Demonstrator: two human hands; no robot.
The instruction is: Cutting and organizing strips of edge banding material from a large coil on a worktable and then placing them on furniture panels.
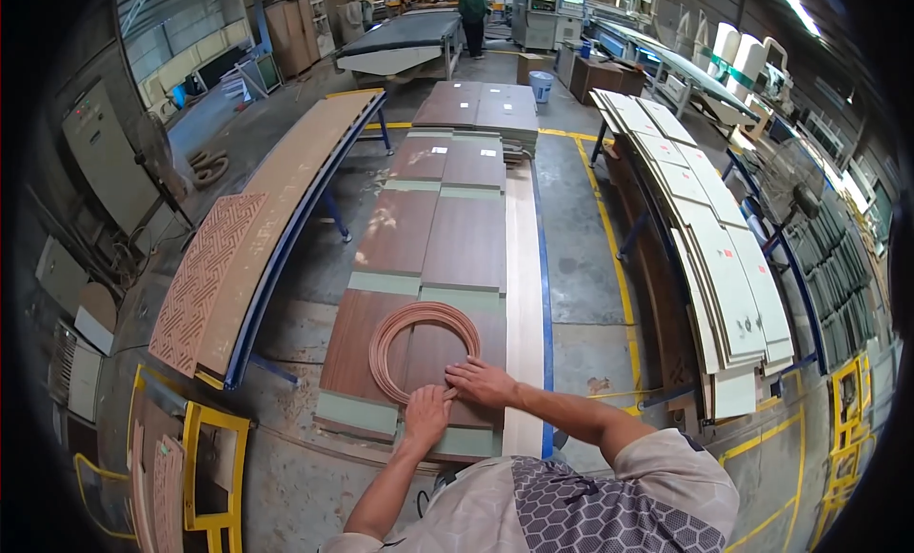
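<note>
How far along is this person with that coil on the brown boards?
Looks early. Done: dark brown panels lie laid out in a long row, and a coil of edge banding sits on the nearest one. In hand: the left hand and right hand pinch the coil's near end. Left: the coil looks mostly wound.

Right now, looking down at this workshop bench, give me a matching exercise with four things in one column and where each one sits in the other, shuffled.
Things:
1. coil of thin brown edge banding
2. pale cream panels
3. brown board with a fretwork pattern
4. light blue bucket

Places:
A. far back, on the floor
B. left-hand trestle
C. under both hands, on the dark wood-grain boards
D. right-hand rack

Pairs: 1-C, 2-D, 3-B, 4-A
</note>
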